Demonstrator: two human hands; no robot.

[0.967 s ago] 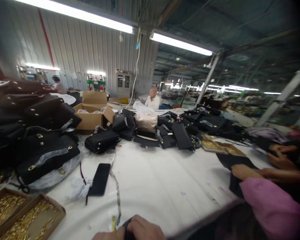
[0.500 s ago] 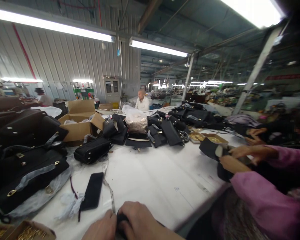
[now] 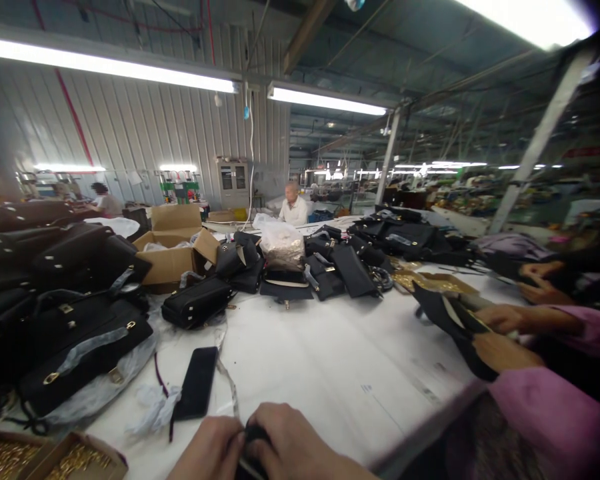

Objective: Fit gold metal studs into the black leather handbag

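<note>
At the bottom centre, my left hand (image 3: pixel 211 448) and my right hand (image 3: pixel 286 440) are close together over the near edge of the white table (image 3: pixel 300 353). Both have their fingers closed on a dark piece (image 3: pixel 254 437), mostly hidden between them and cut off by the frame's bottom. Just beyond my left hand lies a black phone (image 3: pixel 198 383), with crumpled white plastic (image 3: pixel 155 413) beside it. A thin strip (image 3: pixel 229 383) runs over the table up to my hands.
Black bags (image 3: pixel 87 350) are piled at left; more bags (image 3: pixel 325 273) and an open cardboard box (image 3: pixel 167 263) line the back. Boxes of gold hardware (image 3: pixel 75 460) sit at lower left. At right, a person's hands (image 3: pixel 505 347) hold a black piece (image 3: pixel 450 320).
The view has shifted slightly, so the table's objects appear farther right. My hands remain together on the dark piece. The neighbouring person's hands and black piece have changed position and angle.
</note>
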